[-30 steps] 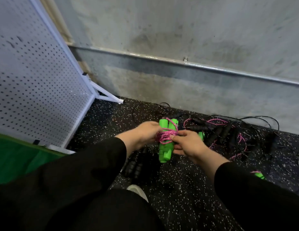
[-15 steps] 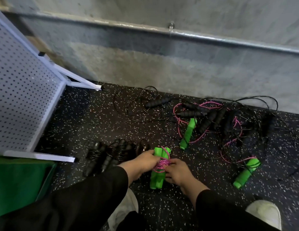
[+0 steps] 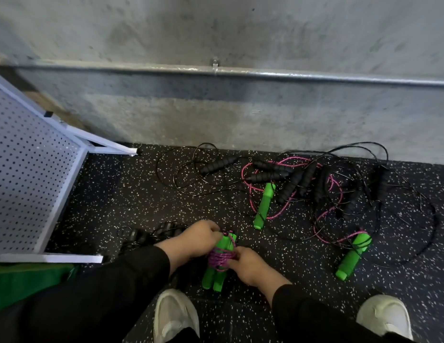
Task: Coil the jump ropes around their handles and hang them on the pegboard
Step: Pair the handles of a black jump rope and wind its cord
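Camera's tipped down since a second ago, shoes showing now. Both hands, left hand [image 3: 196, 240] and right hand [image 3: 250, 264], grip the green handles [image 3: 217, 276] wrapped in pink rope [image 3: 219, 258], low over the speckled floor [image 3: 131, 201], pegboard [image 3: 30, 174] off left.

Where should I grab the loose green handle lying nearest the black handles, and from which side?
Grip the loose green handle around its bare lower half, coming from above with fingers across its width. It lies flat on the floor, and that near end looks free, while its far end runs into the pink cord and the tangle of black handles.
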### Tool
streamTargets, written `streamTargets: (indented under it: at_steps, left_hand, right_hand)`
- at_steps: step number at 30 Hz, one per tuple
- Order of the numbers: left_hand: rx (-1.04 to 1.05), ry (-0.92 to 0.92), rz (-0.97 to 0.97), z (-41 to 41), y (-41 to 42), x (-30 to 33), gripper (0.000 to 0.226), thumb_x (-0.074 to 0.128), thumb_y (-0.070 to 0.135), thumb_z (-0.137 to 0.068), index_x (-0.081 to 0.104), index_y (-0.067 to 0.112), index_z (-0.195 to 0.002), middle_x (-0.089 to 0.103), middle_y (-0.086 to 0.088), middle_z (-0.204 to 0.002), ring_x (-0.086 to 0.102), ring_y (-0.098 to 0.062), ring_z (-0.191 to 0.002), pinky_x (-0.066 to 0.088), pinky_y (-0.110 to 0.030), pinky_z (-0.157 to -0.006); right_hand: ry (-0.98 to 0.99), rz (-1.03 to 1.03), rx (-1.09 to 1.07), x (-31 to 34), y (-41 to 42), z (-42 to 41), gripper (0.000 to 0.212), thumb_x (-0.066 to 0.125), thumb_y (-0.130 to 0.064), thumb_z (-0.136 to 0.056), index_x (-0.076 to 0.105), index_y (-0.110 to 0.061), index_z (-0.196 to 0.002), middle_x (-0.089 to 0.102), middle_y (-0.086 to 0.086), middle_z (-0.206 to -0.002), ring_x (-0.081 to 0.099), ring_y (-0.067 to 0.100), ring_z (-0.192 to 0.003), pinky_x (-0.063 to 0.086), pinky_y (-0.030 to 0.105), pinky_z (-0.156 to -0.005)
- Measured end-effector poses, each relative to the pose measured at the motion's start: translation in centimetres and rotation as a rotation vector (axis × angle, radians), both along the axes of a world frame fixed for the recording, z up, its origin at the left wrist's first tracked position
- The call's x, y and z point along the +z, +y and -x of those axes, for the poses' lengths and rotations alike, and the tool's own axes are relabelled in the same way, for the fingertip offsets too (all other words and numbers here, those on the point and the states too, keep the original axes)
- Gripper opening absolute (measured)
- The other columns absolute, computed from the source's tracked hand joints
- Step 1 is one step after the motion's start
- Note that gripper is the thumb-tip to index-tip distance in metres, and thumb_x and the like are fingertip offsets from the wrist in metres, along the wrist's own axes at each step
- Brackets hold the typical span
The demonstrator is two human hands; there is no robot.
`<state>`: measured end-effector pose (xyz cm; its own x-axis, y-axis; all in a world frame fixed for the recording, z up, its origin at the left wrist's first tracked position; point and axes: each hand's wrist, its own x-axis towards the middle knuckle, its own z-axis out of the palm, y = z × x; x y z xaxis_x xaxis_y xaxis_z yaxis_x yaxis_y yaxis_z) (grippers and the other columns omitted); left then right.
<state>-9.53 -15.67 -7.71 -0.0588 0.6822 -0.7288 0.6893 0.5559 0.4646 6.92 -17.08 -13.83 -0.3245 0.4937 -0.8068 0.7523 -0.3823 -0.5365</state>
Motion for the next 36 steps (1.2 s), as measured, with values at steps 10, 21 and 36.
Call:
streamTargets:
  at_steps: [10,21,36]
  left_hand:
    - [-0.330,0.177,-0.253,-4.8,12.5,9.0,0.029,0.054,0.031,-0.102,0.073,0.010,-0.112,0.073,-0.011,-0.110,0.066,-0.029,-0.104,0.051,-0.032,-0.087]
    - [-0.374,0.149,-0.260,-13.1,15.3,1.1,0.029,0.049,0.027,-0.103,0.064,0.007,-0.118,0.068,-0.013,-0.110,0.062,-0.028,-0.096,0.048,-0.033,-0.078]
    - [-0.359,0.124,-0.264,-13.8,15.9,-4.3,0.023,0.048,0.030,-0.105,0.063,0.014,-0.112,0.062,0.000,-0.090,0.061,-0.022,-0.085,0.048,-0.034,-0.071]
  right_hand:
    - [-0.108,-0.309,-0.100,4.6,10.2,-5.9,0.046,0.056,-0.031,-0.102,0.053,-0.009,-0.142,0.065,0.011,-0.132,0.063,0.024,-0.112,0.049,0.028,-0.093]
    - [-0.364,-0.500,-0.077,2.8,20.0,-15.4,0.044,0.051,-0.026,-0.104,0.046,-0.008,-0.144,0.064,0.016,-0.127,0.062,0.032,-0.115,0.048,0.036,-0.092]
    - [-0.656,-0.354,-0.046,-4.3,23.1,-16.6,0.042,0.043,-0.026,-0.100,0.047,-0.027,-0.142,0.033,0.011,-0.150,0.037,0.039,-0.130,0.044,0.052,-0.101]
